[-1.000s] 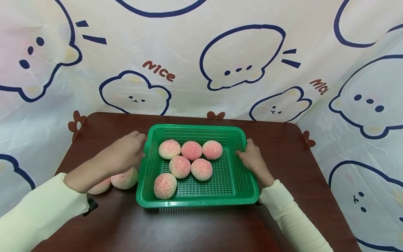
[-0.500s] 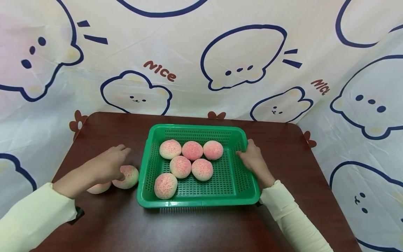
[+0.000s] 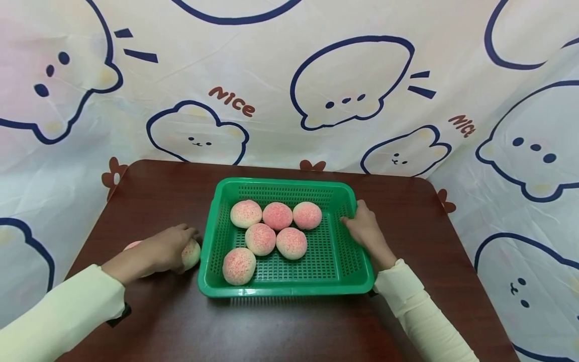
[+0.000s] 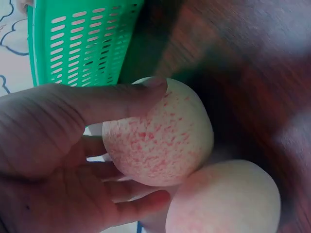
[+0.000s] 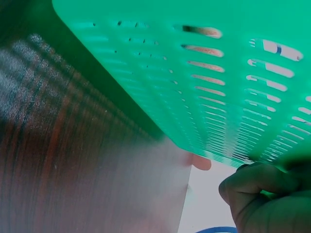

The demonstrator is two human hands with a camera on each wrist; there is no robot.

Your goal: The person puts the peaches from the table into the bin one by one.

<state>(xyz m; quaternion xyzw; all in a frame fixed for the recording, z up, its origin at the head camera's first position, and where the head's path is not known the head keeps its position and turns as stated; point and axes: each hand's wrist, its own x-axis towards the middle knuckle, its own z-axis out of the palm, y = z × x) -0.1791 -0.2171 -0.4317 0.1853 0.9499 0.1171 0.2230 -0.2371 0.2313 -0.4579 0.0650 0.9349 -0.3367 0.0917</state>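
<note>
My left hand (image 3: 165,249) is to the left of the green plastic basket (image 3: 289,290) and grips a pale, pink-speckled peach (image 3: 191,254). In the left wrist view the thumb lies across the near side of this peach (image 4: 160,138), and the other fingers reach around its far side. A second peach (image 4: 228,201) touches it; in the head view the hand hides most of that one. My right hand (image 3: 365,231) holds the basket's right rim, its thumb over the edge. Inside the basket lie several pink peaches (image 3: 291,244), mostly at the left and back.
The dark brown wooden table (image 3: 280,332) carries everything. Behind it and at the sides hangs a white cloth (image 3: 271,75) with blue-outlined cartoon animals. The basket's slotted side wall (image 4: 82,48) stands close to the left hand.
My left hand has left the basket's left rim, moved left and down, and taken hold of the nearer peach. The right hand and the basket have stayed in place.
</note>
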